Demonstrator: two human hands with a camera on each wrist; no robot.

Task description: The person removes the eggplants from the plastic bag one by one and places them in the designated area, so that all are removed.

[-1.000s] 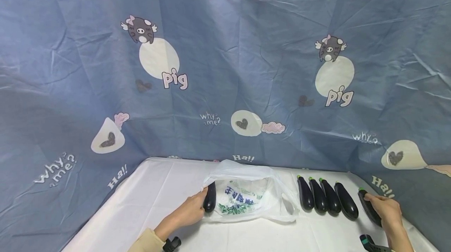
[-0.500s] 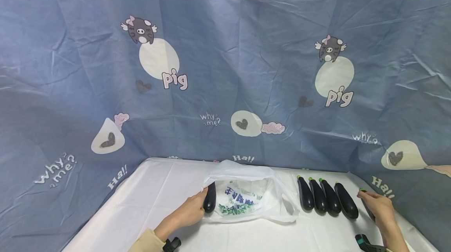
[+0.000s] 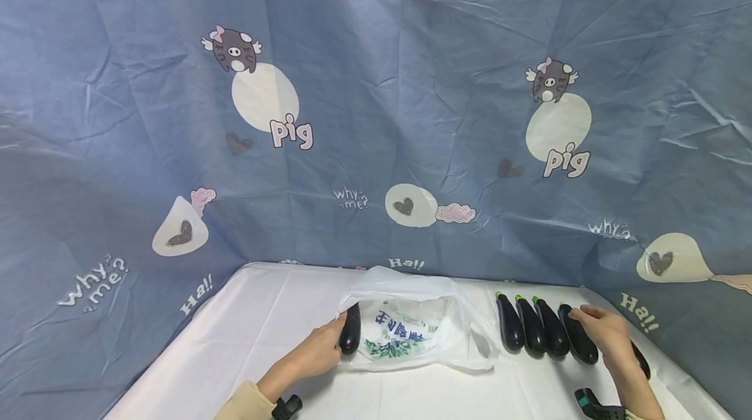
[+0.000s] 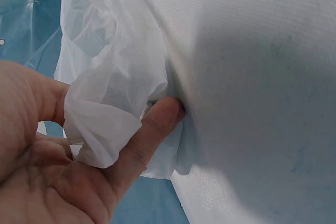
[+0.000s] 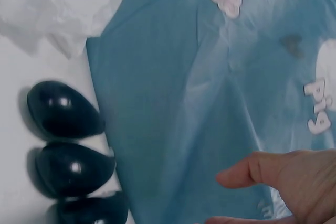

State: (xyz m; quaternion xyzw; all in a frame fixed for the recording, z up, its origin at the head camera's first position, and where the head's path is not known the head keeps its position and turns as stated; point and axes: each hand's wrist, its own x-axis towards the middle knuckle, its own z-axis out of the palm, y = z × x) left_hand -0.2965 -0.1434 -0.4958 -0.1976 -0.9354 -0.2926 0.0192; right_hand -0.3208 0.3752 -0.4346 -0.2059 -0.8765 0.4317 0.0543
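Note:
My left hand point(image 3: 320, 348) grips the near left edge of a white plastic bag point(image 3: 435, 286), pinching its film between thumb and fingers in the left wrist view. A dark eggplant point(image 3: 350, 335) lies at the bag's mouth beside these fingers, its upper end hidden under the film. My right hand point(image 3: 608, 335) is over the upper part of the rightmost eggplant point(image 3: 578, 338) in a row. In the right wrist view, thumb and fingers are apart with nothing seen between them. Another eggplant point(image 3: 642, 361) shows partly behind the right wrist.
Three more eggplants, the nearest to the bag being one point(image 3: 510, 325) with a green stem, lie side by side right of the bag. A white cloth point(image 3: 282, 302) covers the table. Behind it hangs a blue patterned curtain point(image 3: 352, 113).
My right hand has moved left from the far-right eggplant to the neighbouring one, leaving the former on the table. The left hand and the bag stay in place.

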